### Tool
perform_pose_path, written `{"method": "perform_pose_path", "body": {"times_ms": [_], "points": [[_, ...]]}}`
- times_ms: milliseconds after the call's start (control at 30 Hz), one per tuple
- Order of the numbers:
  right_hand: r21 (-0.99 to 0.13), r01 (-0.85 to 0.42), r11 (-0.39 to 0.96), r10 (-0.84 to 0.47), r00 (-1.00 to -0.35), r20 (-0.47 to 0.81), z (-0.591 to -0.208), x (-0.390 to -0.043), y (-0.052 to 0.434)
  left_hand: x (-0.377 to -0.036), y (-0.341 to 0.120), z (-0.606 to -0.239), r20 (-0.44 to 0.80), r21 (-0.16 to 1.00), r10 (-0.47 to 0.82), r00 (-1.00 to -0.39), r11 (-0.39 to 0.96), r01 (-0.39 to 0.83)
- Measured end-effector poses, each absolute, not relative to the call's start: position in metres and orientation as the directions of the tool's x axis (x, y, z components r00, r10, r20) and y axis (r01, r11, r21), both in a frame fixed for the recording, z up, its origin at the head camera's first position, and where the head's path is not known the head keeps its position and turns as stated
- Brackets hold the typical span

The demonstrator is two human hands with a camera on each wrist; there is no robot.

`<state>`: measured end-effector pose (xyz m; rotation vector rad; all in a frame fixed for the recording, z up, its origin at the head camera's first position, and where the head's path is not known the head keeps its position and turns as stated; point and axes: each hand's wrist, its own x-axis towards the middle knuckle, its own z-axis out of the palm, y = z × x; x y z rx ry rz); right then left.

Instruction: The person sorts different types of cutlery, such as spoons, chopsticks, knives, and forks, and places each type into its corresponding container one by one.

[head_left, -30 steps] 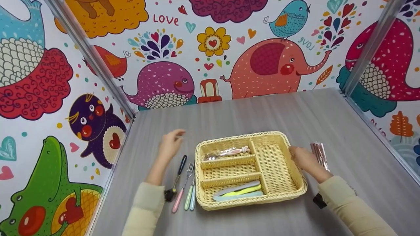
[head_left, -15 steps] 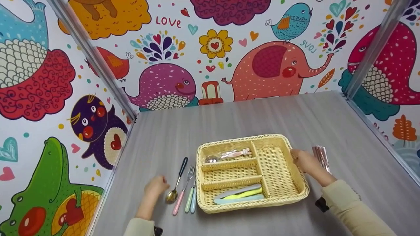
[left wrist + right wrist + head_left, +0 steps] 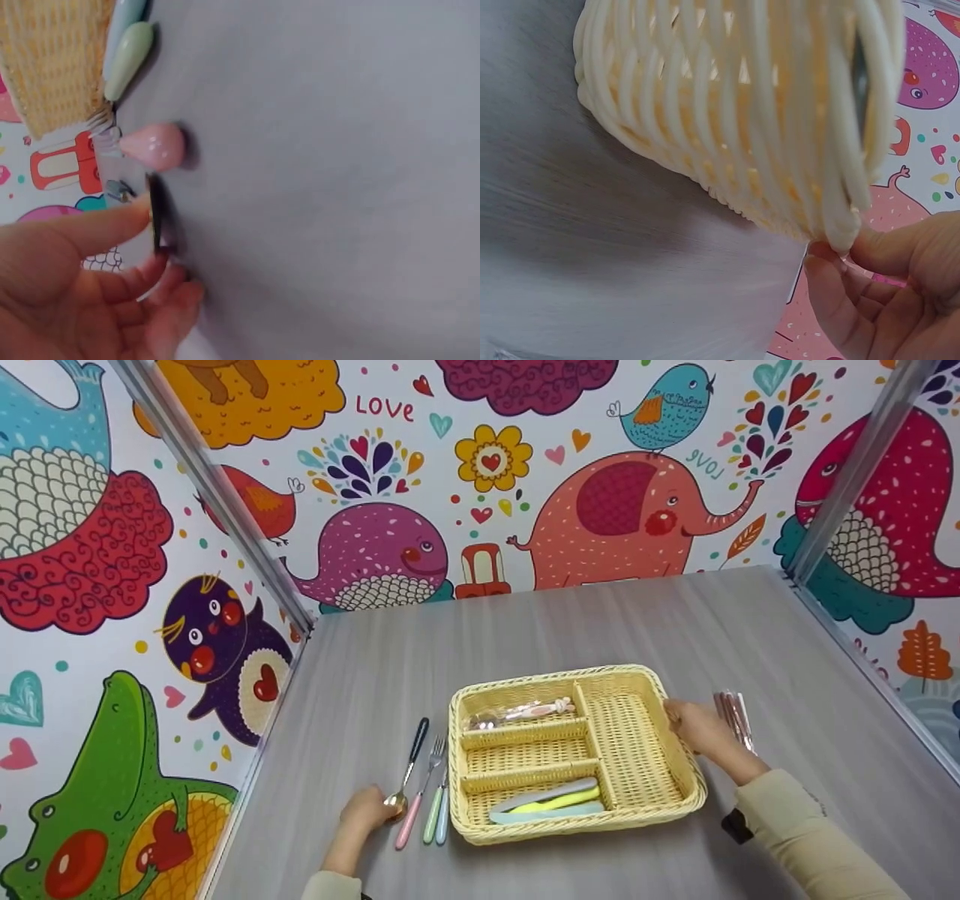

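Note:
My left hand (image 3: 365,808) pinches the bowl of a spoon (image 3: 409,772) with a dark handle. In the left wrist view, thumb and fingers press on the bowl's edge (image 3: 154,214). Beside the spoon lies a pink-handled fork (image 3: 417,802), with green-handled (image 3: 433,815) and blue-handled (image 3: 442,819) cutlery closer to the basket. My right hand (image 3: 701,729) holds the right rim of a woven divided basket (image 3: 637,727); the right wrist view has thumb and fingers pinching its wicker edge (image 3: 844,229). A wrapped spoon (image 3: 517,714) lies in its back left compartment.
In the basket's front left compartment lie grey, yellow (image 3: 556,801) and light blue flat-looking pieces. A bundle of wrapped pinkish sticks (image 3: 735,718) is on the table (image 3: 540,630) to the right. Walls with cartoon animals (image 3: 615,525) enclose the table behind and at both sides.
My left hand has come down from beyond the spoon's handle to its bowl and now pinches it. My right hand has stayed on the basket rim.

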<state>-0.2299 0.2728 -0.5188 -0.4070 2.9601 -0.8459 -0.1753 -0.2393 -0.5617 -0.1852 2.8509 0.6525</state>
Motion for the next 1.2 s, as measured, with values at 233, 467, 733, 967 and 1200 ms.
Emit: {"method": "perform_pose_path", "body": {"times_ms": [233,467,733,967,1200], "points": [[-0.519,-0.233,0.822,-0.252,-0.967,0.035,-0.518,-0.228,0.274,-0.173,-0.242,-0.566,-0.310,0.556,-0.117,-0.944,0.783,-0.279],[-0.508,-0.205,0.836,-0.236,-0.972,0.003,-0.520,-0.229,0.273,-0.174,-0.245,-0.571,-0.334,0.595,-0.124,-0.934,0.741,-0.311],[-0.513,-0.183,0.838,-0.223,-0.975,-0.018,-0.521,-0.229,0.272,-0.179,-0.248,-0.565,-0.321,0.591,-0.142,-0.937,0.743,-0.315],[-0.496,-0.216,0.841,-0.232,-0.972,0.031,-0.520,-0.228,0.272,-0.186,-0.252,-0.546,-0.231,0.585,-0.173,-0.957,0.762,-0.278],[-0.494,-0.219,0.841,-0.241,-0.970,0.020,-0.520,-0.229,0.271,-0.211,-0.245,-0.514,-0.056,0.587,-0.201,-0.978,0.785,-0.195]]}}
